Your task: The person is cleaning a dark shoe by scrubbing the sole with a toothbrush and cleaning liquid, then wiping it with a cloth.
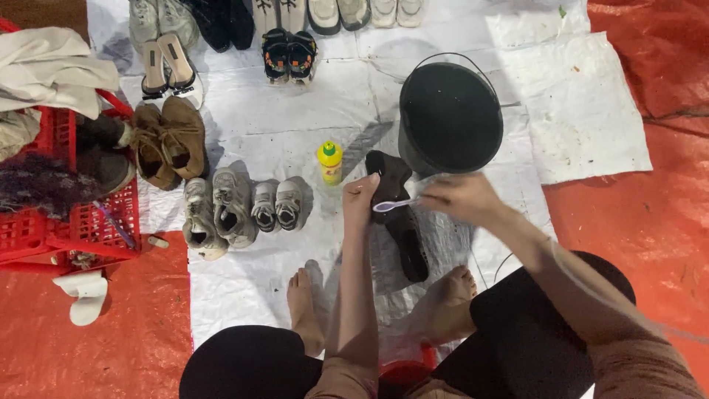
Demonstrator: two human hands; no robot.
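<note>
I am sitting on a white sheet (281, 133) with a black bucket (450, 118) standing just behind my hands. My left hand (360, 198) is gripping a black shoe (399, 214), closed around its top, holding it upright between my feet. My right hand (461, 198) is clamping a small white brush (393, 205) against it.

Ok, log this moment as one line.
left hand: holds black shoe | right hand: white toothbrush on shoe | black bucket behind | yellow bottle beside
</note>
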